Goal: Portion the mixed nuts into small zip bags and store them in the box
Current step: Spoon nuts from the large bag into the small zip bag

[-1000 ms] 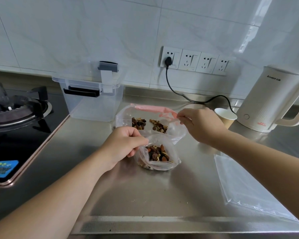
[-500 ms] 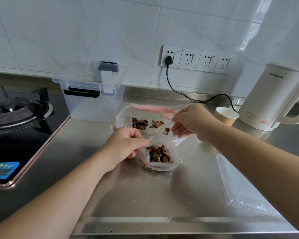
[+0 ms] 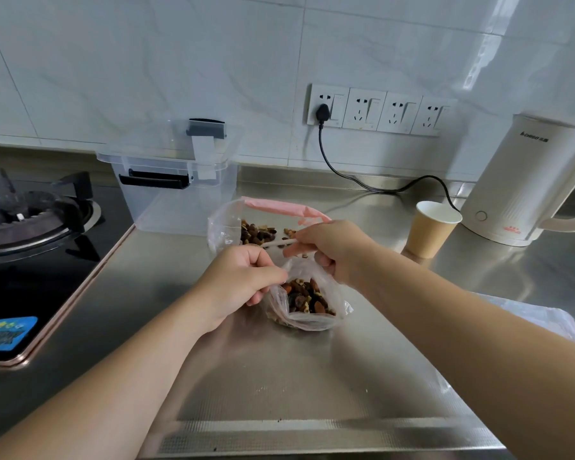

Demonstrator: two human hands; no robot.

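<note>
A small zip bag (image 3: 307, 302) part-filled with nuts is pinched at its mouth by the left hand (image 3: 243, 285) and right hand (image 3: 332, 249) at centre surface (image 3: 279, 376); the supply bag (image 3: 246, 224) lies at twelve o'clock; the box (image 3: 173, 180), at eleven o'clock, appears to hold nothing; sealing and storing remain.

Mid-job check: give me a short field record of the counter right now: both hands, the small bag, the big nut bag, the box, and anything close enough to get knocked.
left hand: pinches the left edge of the small zip bag's mouth
right hand: fingers curled at the bag's right top edge
small zip bag: on the steel counter, mouth open, part-filled with mixed nuts
large nut bag: behind it, pink zip strip, nuts left inside
storage box: clear, back left, no bags visible inside
nearby: paper cup, kettle, spare bags at right
</note>
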